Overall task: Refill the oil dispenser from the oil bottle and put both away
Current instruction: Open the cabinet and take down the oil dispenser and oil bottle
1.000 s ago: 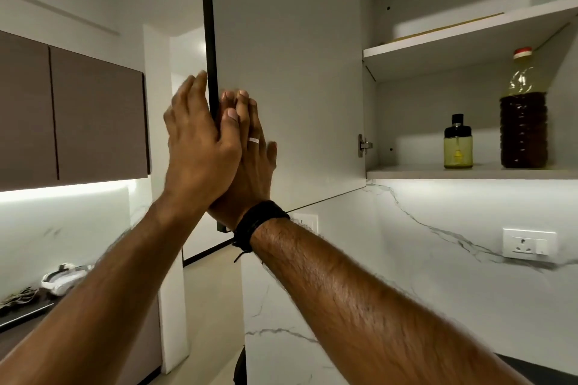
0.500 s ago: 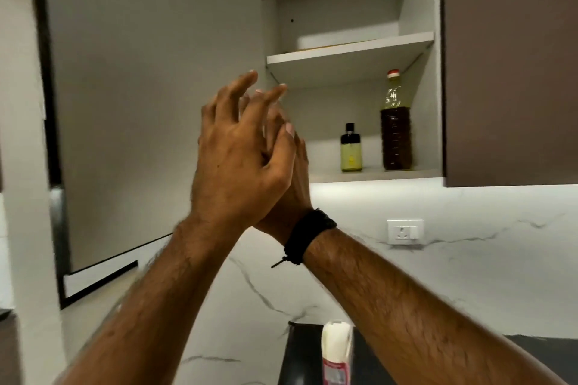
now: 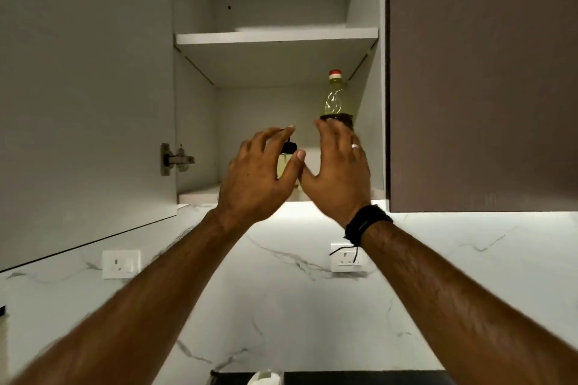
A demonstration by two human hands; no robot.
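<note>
oil dispenser (image 3: 286, 162) | behind left hand (image 3: 256, 176) | oil bottle (image 3: 336, 97) | behind right hand (image 3: 339, 170)

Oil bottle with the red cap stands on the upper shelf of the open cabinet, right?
Not quite. The head view shows the oil bottle on the lower shelf, behind the right hand; the upper shelf is above it.

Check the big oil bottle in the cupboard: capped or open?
Capped. The oil bottle stands upright on the lower shelf with its red-and-white cap on.

Bare forearms; black corded wristband (image 3: 366, 222) and silver ring (image 3: 355, 146) on right hand (image 3: 339, 175).
</note>
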